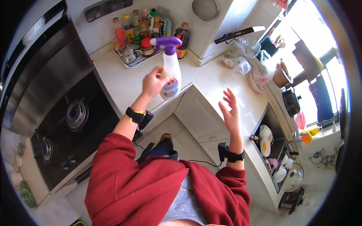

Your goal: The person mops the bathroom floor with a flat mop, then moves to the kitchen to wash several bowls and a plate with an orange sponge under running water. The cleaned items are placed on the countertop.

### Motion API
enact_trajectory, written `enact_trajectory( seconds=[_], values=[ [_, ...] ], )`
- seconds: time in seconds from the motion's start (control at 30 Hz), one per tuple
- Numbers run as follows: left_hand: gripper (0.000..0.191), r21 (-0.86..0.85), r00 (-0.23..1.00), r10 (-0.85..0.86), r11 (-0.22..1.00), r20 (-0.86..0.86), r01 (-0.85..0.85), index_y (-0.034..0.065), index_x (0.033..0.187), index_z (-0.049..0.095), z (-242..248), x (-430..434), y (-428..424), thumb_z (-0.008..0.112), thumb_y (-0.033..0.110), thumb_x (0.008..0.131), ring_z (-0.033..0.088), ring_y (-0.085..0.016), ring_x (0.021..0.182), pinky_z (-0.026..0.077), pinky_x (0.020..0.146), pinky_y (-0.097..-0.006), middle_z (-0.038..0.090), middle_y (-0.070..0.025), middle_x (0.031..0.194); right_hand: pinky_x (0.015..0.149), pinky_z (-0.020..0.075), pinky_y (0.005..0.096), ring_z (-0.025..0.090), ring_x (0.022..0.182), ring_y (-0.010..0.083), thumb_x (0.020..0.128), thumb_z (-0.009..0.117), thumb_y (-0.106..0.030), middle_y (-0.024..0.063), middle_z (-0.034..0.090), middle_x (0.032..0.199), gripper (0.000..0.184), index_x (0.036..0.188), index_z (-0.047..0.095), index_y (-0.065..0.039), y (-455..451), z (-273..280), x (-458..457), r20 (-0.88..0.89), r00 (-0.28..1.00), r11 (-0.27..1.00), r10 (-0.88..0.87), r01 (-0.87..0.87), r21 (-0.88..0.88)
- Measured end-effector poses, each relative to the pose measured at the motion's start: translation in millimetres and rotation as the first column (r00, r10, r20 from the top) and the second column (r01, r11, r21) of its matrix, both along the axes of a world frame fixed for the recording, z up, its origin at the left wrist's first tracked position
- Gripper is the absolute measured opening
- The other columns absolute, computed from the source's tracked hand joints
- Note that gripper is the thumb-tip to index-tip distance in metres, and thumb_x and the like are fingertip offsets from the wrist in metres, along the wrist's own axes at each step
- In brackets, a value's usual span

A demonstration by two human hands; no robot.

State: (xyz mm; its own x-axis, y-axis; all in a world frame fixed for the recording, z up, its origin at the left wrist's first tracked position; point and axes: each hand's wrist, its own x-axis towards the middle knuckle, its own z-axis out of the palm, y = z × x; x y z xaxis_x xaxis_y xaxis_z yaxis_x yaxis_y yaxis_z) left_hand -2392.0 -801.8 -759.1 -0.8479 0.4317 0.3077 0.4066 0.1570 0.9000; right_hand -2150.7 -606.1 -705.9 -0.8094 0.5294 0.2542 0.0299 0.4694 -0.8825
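Observation:
A white spray bottle [171,66] with a purple trigger head is held upright in my left hand [154,82]. My fingers grip its body just above the label, and the nozzle points left. Behind the bottle, on the counter, a tray [131,65] carries sauce bottles, jars and a small metal pot [129,55]. My right hand [232,113] holds nothing; its fingers are spread in the air over the front edge of the pale countertop [209,76]. Nothing touches that hand.
On the left is a black gas hob [76,135]. A sink [275,118] with bowls lies to the right, beside a glass lid [292,177]. Plastic bags [240,63] and a pink basket [257,82] stand near the window. White cabinet doors [200,113] line the counter's front.

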Motion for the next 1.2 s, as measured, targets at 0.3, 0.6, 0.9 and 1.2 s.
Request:
enact_trajectory(
  seconds=[0.3, 0.6, 0.9, 1.2],
  values=[
    [0.047, -0.178, 0.940, 0.322, 0.924, -0.115, -0.338, 0.0093, 0.103, 0.060, -28, -153, 82, 0.074, 0.037, 0.068, 0.065, -0.026, 0.084, 0.049, 0.071, -0.0363, 0.067, -0.0094, 0.092, 0.090, 0.0408, 0.0347, 0.055, 0.103, 0.0193, 0.087, 0.061, -0.019, 0.0115, 0.055, 0.121, 0.050, 0.133, 0.042, -0.010, 112, -25, -44, 0.057, 0.984, 0.986, -0.169, 0.169, 0.002],
    [0.045, -0.149, 0.930, 0.359, 0.919, -0.073, -0.366, 0.0067, 0.102, 0.059, -49, -193, 119, 0.073, 0.034, 0.069, 0.065, -0.028, 0.084, 0.049, 0.072, -0.0367, 0.067, -0.0116, 0.093, 0.090, 0.0429, 0.0298, 0.054, 0.103, 0.0165, 0.089, 0.057, -0.014, 0.0114, 0.053, 0.121, 0.046, 0.132, 0.042, -0.007, 154, -33, -67, 0.100, 0.975, 0.980, -0.200, 0.201, 0.002],
    [0.053, -0.199, 0.939, 0.323, 0.918, -0.120, -0.342, 0.0034, 0.107, 0.057, -68, -217, 119, 0.079, 0.033, 0.068, 0.062, -0.028, 0.094, 0.047, 0.081, -0.0367, 0.064, -0.0130, 0.105, 0.083, 0.0456, 0.0319, 0.057, 0.100, 0.0201, 0.085, 0.063, -0.015, 0.0123, 0.056, 0.118, 0.050, 0.130, 0.044, -0.007, 165, -36, -72, 0.124, 0.967, 0.974, -0.222, 0.226, -0.016],
    [0.043, 0.098, 0.977, 0.057, 0.994, -0.203, -0.038, -0.0014, 0.122, 0.045, -59, -59, 176, 0.062, 0.014, 0.086, 0.045, -0.023, 0.116, 0.034, 0.100, -0.0375, 0.047, -0.0121, 0.126, 0.072, 0.0475, 0.0318, 0.059, 0.097, 0.0224, 0.085, 0.063, -0.025, 0.0124, 0.059, 0.112, 0.040, 0.119, 0.055, -0.006, 168, -38, 64, 0.181, 0.852, 0.866, -0.492, 0.500, -0.001]
  ],
)
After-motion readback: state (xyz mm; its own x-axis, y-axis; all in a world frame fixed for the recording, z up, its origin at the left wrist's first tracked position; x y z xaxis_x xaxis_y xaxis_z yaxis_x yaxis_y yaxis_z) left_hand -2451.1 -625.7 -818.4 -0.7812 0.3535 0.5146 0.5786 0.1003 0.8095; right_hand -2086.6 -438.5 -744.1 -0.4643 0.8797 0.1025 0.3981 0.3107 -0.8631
